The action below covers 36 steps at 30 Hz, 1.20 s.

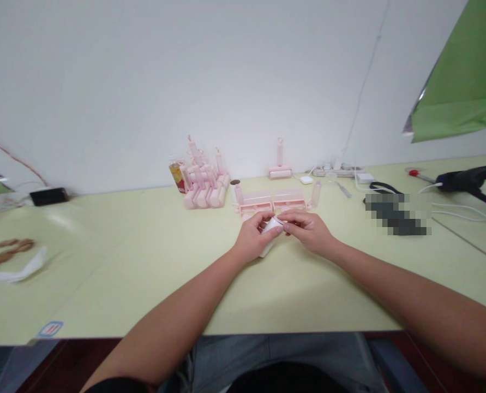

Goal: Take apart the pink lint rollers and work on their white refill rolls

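My left hand point(254, 238) is wrapped round a white lint roller refill point(271, 224), which tilts above the table. At the upper end of the refill, my right hand point(308, 231) pinches its edge between thumb and fingers; the exact spot is too small to make out. Just beyond my hands lie two pink lint roller parts point(256, 207) with clear covers point(288, 195) and pale handles, side by side. A cluster of pink lint rollers point(204, 196) stands farther back on the left. Another pink lint roller point(280, 171) stands upright by the wall.
On the right lie a power strip point(341, 172), white cables, a grey-bladed tool point(344, 190) and a black device point(472, 181). A yellow-and-red packet point(178, 176) leans behind the cluster. A black phone point(49, 196) and brown rings point(9, 251) lie on the left.
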### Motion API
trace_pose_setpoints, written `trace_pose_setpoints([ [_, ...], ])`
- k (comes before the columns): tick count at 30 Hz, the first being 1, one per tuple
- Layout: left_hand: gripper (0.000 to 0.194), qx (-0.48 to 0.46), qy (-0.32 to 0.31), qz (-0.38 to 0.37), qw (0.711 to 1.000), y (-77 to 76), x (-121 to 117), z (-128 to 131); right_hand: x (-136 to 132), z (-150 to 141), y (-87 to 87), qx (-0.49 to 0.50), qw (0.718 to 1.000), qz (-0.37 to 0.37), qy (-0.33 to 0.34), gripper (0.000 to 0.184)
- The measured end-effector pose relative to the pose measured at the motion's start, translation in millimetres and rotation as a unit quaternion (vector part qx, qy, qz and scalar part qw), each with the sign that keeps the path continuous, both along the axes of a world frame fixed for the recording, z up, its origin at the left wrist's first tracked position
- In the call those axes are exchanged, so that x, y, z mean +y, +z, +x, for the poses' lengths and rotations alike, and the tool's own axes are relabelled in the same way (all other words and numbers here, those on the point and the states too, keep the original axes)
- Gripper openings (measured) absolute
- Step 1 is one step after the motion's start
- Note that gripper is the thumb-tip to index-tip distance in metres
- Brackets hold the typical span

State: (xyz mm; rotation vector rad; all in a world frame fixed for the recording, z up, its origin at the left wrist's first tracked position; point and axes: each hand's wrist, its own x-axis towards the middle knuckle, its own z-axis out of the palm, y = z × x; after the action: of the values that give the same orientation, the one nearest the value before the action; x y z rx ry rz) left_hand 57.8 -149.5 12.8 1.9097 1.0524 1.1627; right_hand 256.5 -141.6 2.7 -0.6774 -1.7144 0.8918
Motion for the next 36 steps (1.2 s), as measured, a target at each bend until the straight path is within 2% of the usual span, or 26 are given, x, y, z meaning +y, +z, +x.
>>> trace_pose_setpoints([
  [7, 0.045, 0.025, -0.027, -0.008, 0.999, 2.5, -0.1, -1.3, 1.1, 0.2, 0.0, -0.015, 0.999, -0.042, -0.003, 0.030],
  [11, 0.060, -0.014, -0.051, -0.046, 0.998, 0.8, 0.3, -2.1, -0.5, 0.7, 4.4, -0.025, 0.993, -0.105, 0.041, 0.035],
  [14, 0.066, -0.025, -0.066, -0.066, 0.995, -0.1, 0.5, -2.6, -1.8, 1.5, 8.3, -0.027, 0.991, -0.117, 0.056, 0.037],
  [20, 0.062, 0.006, -0.067, -0.062, 0.996, 0.5, -0.3, -2.9, -1.0, 3.4, 9.0, -0.038, 0.990, -0.122, 0.056, 0.041],
  [26, 0.046, 0.076, -0.055, -0.036, 0.995, 5.2, -2.9, -1.1, -0.1, 3.8, 6.7, -0.017, 0.990, -0.125, 0.060, 0.041],
  [32, 0.046, 0.105, -0.056, -0.035, 0.992, 8.0, -2.8, -2.1, -2.4, 2.6, 7.9, -0.009, 0.989, -0.134, 0.062, 0.041],
  [36, 0.044, 0.101, -0.068, -0.023, 0.992, 7.8, -2.6, -2.8, -2.4, 2.6, 8.1, -0.009, 0.991, -0.113, 0.070, 0.038],
])
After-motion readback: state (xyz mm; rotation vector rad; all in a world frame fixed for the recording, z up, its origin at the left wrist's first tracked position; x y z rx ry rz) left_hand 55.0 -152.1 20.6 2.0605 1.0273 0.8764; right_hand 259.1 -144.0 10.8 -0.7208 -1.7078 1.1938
